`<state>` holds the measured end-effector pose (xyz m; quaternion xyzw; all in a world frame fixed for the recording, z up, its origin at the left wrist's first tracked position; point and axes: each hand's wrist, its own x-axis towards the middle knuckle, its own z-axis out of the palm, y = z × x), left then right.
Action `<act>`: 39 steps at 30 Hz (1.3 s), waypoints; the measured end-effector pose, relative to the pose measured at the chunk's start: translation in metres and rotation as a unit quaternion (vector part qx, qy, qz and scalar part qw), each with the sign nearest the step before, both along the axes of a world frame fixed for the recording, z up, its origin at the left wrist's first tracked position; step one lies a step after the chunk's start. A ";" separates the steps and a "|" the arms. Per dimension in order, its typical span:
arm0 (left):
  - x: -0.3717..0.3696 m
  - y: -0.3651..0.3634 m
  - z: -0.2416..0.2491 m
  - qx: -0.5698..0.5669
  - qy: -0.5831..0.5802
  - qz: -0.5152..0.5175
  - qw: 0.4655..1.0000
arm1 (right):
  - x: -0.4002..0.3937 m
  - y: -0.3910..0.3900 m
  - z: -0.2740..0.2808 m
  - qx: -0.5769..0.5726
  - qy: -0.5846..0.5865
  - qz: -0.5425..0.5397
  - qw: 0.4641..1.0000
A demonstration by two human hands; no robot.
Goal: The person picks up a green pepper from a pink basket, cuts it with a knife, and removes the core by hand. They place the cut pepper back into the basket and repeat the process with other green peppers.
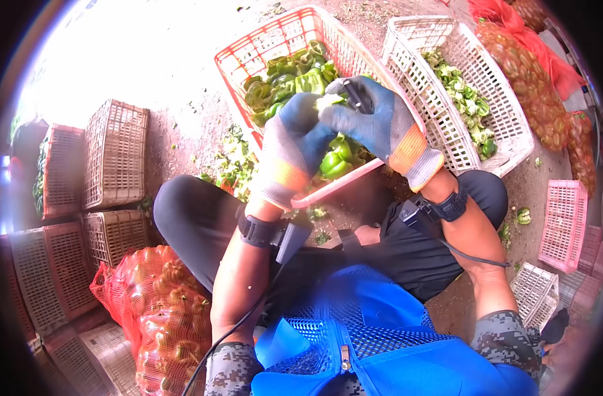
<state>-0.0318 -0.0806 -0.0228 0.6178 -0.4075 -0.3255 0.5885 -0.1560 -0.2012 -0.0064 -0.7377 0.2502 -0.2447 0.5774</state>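
Observation:
Both my hands wear blue-and-grey gloves with orange cuffs and meet above a red plastic crate (333, 187). My left hand (296, 135) is closed, its fingers curled around a pale green pepper piece (329, 101) that shows between the two hands. My right hand (374, 117) grips a small tool with a black handle (358, 96); its working end is hidden. The right fingertips touch or nearly touch the pepper piece. Below the hands, green bell peppers (310, 82) lie in the crate, many looking cut open, and a glossy one (336, 158) sits near its close end.
A white crate (435, 125) with pepper cores and scraps (470, 104) stands at the right. Pepper trimmings (235, 165) litter the floor left of the red crate. Filled red mesh sacks (173, 317) (523, 86) and stacked crates (116, 155) flank me. Cables run from wrist straps.

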 end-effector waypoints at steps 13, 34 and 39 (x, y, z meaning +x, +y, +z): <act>0.003 0.014 0.023 0.018 0.184 -0.052 0.981 | -0.008 -0.006 0.003 0.351 -0.033 0.087 0.932; 0.047 0.047 0.025 0.008 -0.081 0.076 0.994 | -0.089 -0.148 -0.040 0.158 0.112 -0.255 0.947; 0.066 0.108 0.101 -0.085 -0.069 0.172 0.979 | -0.016 -0.050 -0.051 0.067 0.266 0.145 0.951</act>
